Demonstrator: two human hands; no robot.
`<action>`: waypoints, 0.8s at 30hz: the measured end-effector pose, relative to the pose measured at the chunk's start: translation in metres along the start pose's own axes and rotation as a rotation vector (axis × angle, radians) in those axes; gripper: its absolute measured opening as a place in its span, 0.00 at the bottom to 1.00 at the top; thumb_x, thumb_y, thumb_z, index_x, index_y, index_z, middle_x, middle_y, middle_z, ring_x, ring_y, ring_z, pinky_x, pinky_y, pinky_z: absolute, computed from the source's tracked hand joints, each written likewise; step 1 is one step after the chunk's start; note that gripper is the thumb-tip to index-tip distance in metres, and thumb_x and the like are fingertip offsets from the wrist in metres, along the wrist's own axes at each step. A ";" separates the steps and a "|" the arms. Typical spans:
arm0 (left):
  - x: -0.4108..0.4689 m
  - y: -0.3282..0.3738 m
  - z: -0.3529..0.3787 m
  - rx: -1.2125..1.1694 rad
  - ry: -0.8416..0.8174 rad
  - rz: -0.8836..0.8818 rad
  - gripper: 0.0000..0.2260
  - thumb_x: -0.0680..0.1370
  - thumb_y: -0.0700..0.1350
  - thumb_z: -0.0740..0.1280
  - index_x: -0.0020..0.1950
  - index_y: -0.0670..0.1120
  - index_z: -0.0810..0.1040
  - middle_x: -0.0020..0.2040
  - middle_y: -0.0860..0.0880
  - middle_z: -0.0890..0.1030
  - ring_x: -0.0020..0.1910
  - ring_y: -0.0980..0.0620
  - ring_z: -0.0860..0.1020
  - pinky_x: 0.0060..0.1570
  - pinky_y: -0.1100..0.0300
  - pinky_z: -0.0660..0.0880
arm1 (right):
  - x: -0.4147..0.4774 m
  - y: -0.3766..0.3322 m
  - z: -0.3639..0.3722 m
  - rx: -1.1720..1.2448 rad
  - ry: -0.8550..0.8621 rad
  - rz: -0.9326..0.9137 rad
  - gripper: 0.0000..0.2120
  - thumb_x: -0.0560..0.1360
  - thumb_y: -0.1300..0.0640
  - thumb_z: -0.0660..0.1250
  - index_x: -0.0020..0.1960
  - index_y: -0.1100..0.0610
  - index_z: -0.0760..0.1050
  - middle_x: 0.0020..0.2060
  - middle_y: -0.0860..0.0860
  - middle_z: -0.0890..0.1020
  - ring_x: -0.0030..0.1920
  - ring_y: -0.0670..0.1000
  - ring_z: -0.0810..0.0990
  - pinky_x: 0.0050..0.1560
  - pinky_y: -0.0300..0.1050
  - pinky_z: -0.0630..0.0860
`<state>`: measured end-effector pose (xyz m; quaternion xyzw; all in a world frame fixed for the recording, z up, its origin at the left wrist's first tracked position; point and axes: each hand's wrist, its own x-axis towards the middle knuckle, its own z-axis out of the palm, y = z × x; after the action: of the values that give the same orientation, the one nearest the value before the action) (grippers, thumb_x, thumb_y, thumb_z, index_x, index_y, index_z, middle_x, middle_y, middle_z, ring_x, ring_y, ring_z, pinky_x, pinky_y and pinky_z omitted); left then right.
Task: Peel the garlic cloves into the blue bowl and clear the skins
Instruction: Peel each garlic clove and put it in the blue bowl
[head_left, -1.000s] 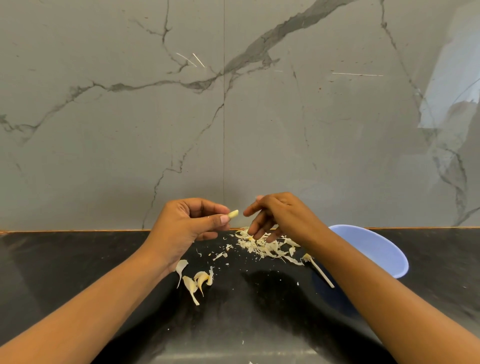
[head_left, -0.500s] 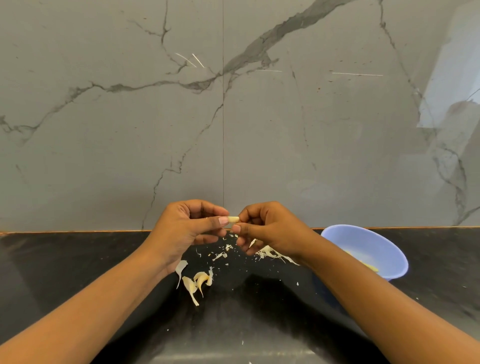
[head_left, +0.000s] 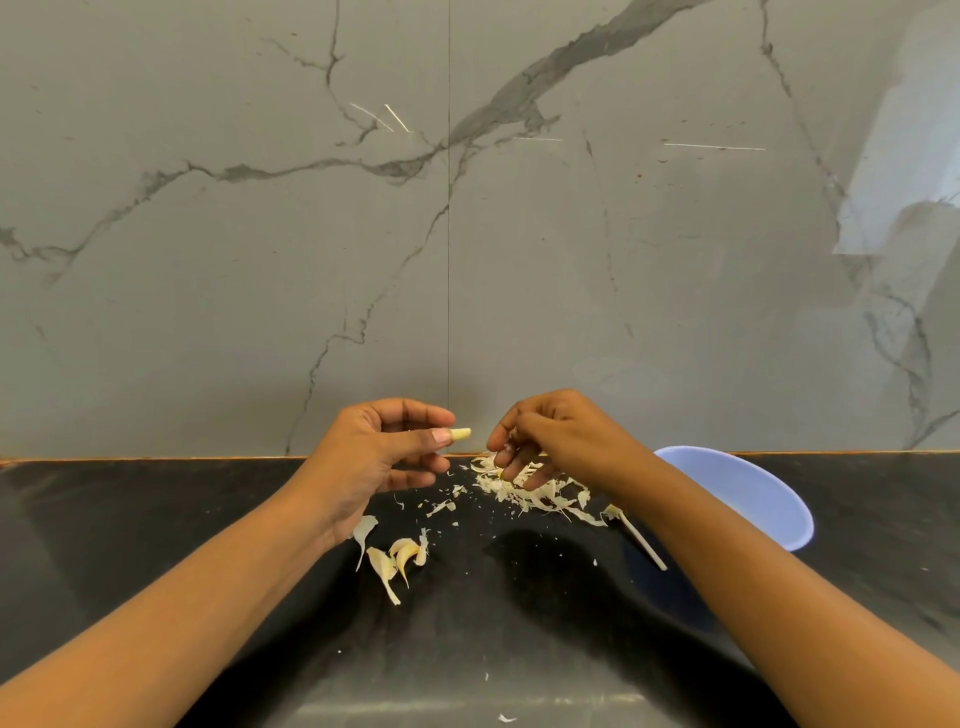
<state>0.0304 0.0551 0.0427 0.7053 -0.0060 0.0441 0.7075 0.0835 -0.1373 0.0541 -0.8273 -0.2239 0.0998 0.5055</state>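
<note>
Left hand (head_left: 374, 457)'s fingers (head_left: 423, 414) pinch a garlic clove (head_left: 461, 434).

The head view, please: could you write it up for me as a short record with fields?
left hand: pinches a garlic clove between thumb and forefinger
right hand: fingers curled downward over the skin pile; whether it holds a skin, cannot tell
blue bowl: on the counter, right of the pile, partly behind the right forearm
curved pieces: near the left wrist; cloves or large skins, unclear
white stalk: lying between pile and bowl
</note>
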 end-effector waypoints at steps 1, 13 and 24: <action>0.000 0.000 0.000 0.001 0.002 -0.001 0.07 0.72 0.37 0.71 0.48 0.43 0.83 0.36 0.47 0.84 0.33 0.53 0.82 0.33 0.63 0.80 | 0.000 0.000 -0.001 0.007 -0.010 0.009 0.16 0.81 0.63 0.52 0.45 0.58 0.78 0.39 0.55 0.81 0.38 0.51 0.81 0.35 0.41 0.78; 0.000 -0.001 0.001 0.027 -0.011 -0.010 0.05 0.73 0.37 0.71 0.47 0.44 0.84 0.37 0.47 0.84 0.33 0.53 0.81 0.33 0.64 0.80 | -0.001 0.002 -0.002 -0.034 -0.008 0.075 0.20 0.83 0.49 0.51 0.52 0.54 0.80 0.45 0.53 0.85 0.49 0.49 0.83 0.47 0.45 0.78; 0.001 -0.005 0.001 0.085 -0.027 0.028 0.06 0.73 0.36 0.71 0.48 0.43 0.83 0.37 0.48 0.84 0.33 0.54 0.82 0.32 0.64 0.79 | -0.002 0.005 0.009 0.187 0.075 -0.084 0.07 0.73 0.60 0.71 0.50 0.57 0.76 0.42 0.54 0.82 0.37 0.49 0.83 0.33 0.42 0.80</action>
<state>0.0318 0.0544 0.0380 0.7352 -0.0236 0.0449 0.6760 0.0797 -0.1334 0.0457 -0.7696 -0.2288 0.0680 0.5922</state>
